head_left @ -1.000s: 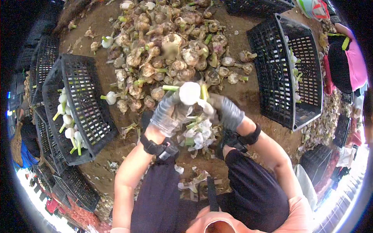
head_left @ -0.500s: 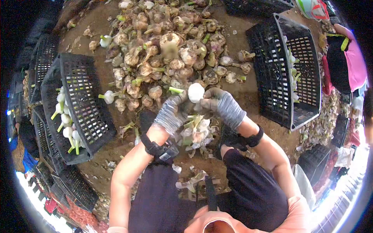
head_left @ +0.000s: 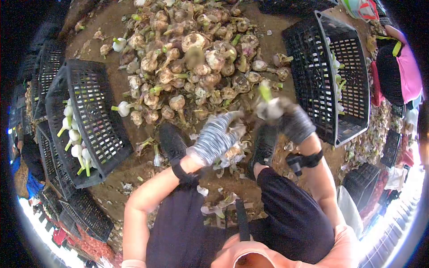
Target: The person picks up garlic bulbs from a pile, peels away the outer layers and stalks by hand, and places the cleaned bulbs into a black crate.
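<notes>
White garlic was pinched by the right hand, a bulb heap beyond its fingers; whether the blurred left hand gripped anything, I couldn't tell.

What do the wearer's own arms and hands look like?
Left hand and right hand: streaky grey gloves, the left's pale streaks clearer, the right blurred. Each wrist has a black strap; a small black device sits at the right one. Forearms bare, sleeves short and peach-coloured. No cables visible.

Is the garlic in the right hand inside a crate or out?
Out: the right hand holds the garlic beside the right crate, with a gap showing between bulb and crate.
</notes>
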Motion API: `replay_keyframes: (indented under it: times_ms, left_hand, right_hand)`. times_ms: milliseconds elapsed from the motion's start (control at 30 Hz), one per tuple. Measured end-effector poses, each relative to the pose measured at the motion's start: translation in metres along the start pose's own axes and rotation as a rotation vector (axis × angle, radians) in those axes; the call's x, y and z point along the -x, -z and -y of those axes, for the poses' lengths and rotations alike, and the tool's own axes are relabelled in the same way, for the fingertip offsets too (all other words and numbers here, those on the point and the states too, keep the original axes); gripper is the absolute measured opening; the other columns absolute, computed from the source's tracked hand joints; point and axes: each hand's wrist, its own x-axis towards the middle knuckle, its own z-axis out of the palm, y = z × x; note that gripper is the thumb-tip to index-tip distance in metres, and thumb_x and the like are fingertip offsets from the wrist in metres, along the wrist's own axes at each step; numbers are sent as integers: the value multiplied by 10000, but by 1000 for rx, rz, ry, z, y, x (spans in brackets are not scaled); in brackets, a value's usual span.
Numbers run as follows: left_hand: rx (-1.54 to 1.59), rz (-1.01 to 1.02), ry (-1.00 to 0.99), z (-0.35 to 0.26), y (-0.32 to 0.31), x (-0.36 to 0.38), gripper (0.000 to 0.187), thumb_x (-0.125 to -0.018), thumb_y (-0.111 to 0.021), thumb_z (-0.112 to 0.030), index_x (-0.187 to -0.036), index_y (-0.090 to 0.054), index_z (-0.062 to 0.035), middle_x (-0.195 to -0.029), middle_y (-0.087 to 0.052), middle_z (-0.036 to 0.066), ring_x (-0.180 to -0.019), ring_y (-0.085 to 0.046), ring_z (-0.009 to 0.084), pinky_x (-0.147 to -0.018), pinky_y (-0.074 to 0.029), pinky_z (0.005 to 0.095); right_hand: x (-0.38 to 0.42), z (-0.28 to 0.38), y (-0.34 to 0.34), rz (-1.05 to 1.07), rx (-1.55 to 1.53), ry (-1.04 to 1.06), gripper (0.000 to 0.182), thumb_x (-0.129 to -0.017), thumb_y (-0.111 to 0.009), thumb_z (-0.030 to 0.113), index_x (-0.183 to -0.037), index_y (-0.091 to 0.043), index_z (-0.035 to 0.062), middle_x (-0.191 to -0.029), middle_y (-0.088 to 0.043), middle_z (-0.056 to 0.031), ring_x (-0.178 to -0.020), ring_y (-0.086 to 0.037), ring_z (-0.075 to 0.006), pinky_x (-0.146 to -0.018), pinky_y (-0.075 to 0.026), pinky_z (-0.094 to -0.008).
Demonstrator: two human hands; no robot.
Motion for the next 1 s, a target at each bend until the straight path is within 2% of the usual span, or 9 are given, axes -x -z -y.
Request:
replay_keyframes:
  times_ms: [67,100,133,200,267,333,467,667,1000]
  left_hand:
    - [-785,93,58,13,8,1,555,-741,-658,-320,-1178,-510,-11,-1184,-522,212,-1042,-544,323,-855,-447,399]
    - [-894,46,-20,36,8,5,532,-728,-630,-316,-1169,-524,-38,-1189,-504,237,-1019,-542,369,-823,-461,420]
    - [-894,44,-19,64,8,8,532,-728,-630,-316,-1169,-524,-38,-1189,-504,237,-1019,-542,369,-823,-461,420]
    - [-1186,255,32,103,4,14,500,-727,-634,-296,-1160,-538,-67,-1133,-543,232,-972,-564,366,-786,-474,416]
    - [-1158,403,75,83,7,20,489,-738,-616,-279,-1171,-531,-67,-1123,-555,228,-977,-569,355,-791,-473,413]
    - [-1125,554,124,77,11,21,479,-749,-599,-262,-1181,-523,-68,-1113,-567,223,-981,-573,345,-796,-473,409]
    - [-206,940,142,106,31,26,409,-777,-555,-267,-1122,-570,-49,-1014,-614,204,-879,-617,312,-749,-488,383]
    - [-1145,-14,281,67,77,17,253,-722,-598,-237,-863,-612,-28,-782,-631,180,-722,-616,338,-658,-498,404]
    - [-917,-116,250,81,59,13,631,-717,-685,-225,-1247,-427,0,-1077,-574,227,-1001,-570,315,-861,-451,364]
  right_hand:
    - [25,19,49,-111,-314,207,603,-839,-572,393,-1261,-378,8,-1129,-539,-123,-875,-578,-182,-676,-526,-256]
    - [35,24,45,-232,173,614,718,-818,-573,483,-1306,-332,14,-1142,-534,-132,-870,-576,-166,-607,-508,-216]
    - [43,46,-2,453,-529,514,711,-851,-537,465,-1341,-287,13,-1119,-554,-131,-851,-569,-137,-564,-470,-184]
    - [41,49,-4,722,-487,452,685,-853,-537,447,-1348,-307,32,-1117,-563,-118,-819,-558,-107,-575,-449,-186]
    - [25,36,-12,202,166,443,578,-843,-567,392,-1291,-423,57,-1070,-587,-102,-796,-558,-121,-636,-462,-227]
    - [1,28,-40,93,584,26,503,-820,-594,378,-1200,-523,55,-1017,-615,-96,-837,-581,-177,-731,-471,-285]
    - [-45,-36,-54,209,1207,37,375,-819,-613,246,-1114,-561,19,-986,-631,-87,-901,-604,-191,-792,-474,-287]
    - [-81,-88,-59,121,1545,183,496,-774,-625,346,-1166,-516,63,-1003,-604,-203,-935,-580,-363,-787,-466,-426]
    - [-131,-120,-69,-10,1483,494,299,-780,-636,313,-881,-606,33,-831,-604,-219,-779,-570,-397,-693,-467,-409]
